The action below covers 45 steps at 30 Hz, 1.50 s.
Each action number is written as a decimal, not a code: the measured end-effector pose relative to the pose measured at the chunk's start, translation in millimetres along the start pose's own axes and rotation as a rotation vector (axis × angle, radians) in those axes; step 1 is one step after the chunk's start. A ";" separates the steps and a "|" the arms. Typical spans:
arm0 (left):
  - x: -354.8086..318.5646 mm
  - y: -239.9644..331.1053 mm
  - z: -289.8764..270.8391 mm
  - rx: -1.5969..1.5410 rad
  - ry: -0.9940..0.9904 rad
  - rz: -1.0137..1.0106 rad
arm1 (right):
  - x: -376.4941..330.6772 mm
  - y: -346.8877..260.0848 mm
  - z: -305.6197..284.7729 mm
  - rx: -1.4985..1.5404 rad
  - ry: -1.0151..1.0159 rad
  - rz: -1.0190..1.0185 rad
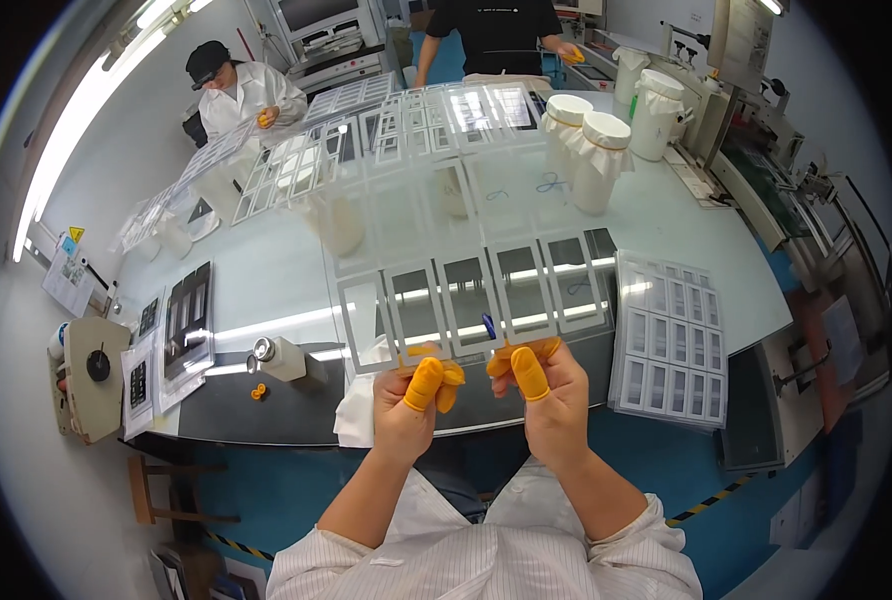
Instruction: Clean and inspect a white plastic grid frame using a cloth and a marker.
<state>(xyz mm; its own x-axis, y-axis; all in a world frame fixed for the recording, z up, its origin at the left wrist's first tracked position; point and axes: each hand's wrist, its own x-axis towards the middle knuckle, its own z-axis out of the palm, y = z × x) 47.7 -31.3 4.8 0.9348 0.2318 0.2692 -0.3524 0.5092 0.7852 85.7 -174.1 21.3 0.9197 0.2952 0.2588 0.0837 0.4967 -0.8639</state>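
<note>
Between my hands I hold a clear panel [496, 300] printed with a row of pale grey rectangular frames, tilted up above the near side of the table. My left hand [406, 412] pinches its lower edge left of the middle. To the right of that, my right hand [554, 402] grips the same edge. Orange finger cots cover several fingertips on both hands. A slim blue object [489, 326] shows beside my right fingers; I cannot tell whether it is held. A white cloth [354, 412] hangs at the table edge by my left hand.
Left are a white pump bottle [281, 358], an orange finger cot [259, 392] and dark panels [188, 310]. A stack of framed panels [669, 340] lies right. Cloth-covered containers [598, 165] stand behind. Two people work across the table, one in a white coat [258, 95].
</note>
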 end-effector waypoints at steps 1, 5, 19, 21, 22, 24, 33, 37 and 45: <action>-0.1 -3.5 3.1 -0.011 -0.017 -0.030 | 0.1 -3.5 -3.0 0.078 0.046 0.041; 4.5 -11.7 16.6 0.072 -0.103 -0.140 | -3.1 -19.7 -11.6 -0.069 0.188 -0.100; -2.4 -18.6 -9.9 0.202 -0.273 -0.646 | 138.1 -123.5 -124.7 -2.009 0.420 -0.982; -6.6 -12.8 -17.5 0.236 -0.253 -0.626 | 178.1 -113.9 -136.2 -2.139 0.422 -1.059; -9.2 -13.5 -21.4 0.263 -0.244 -0.645 | 194.9 -110.2 -141.0 -2.233 0.387 -1.059; -14.3 -16.4 -30.7 0.289 -0.198 -0.678 | 225.2 -100.4 -149.9 -2.321 0.340 -1.068; -40.6 -5.2 -57.9 0.282 -0.006 -0.729 | 272.3 -33.3 -171.3 -2.649 0.040 -0.968; -39.6 -10.1 -66.4 0.381 -0.015 -0.818 | 246.6 -33.9 -164.9 -2.668 0.150 -0.840; -38.3 -22.3 -54.1 0.270 -0.072 -0.776 | 60.9 -7.0 -136.5 -2.140 -0.008 -0.130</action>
<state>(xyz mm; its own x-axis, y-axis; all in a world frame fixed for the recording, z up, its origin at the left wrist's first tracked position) 17.4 -6.6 -53.3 0.9116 -0.1629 -0.3774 0.4096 0.2837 0.8670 193.5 -271.0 -15.9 0.8738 0.3497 0.3379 0.3283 -0.9368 0.1206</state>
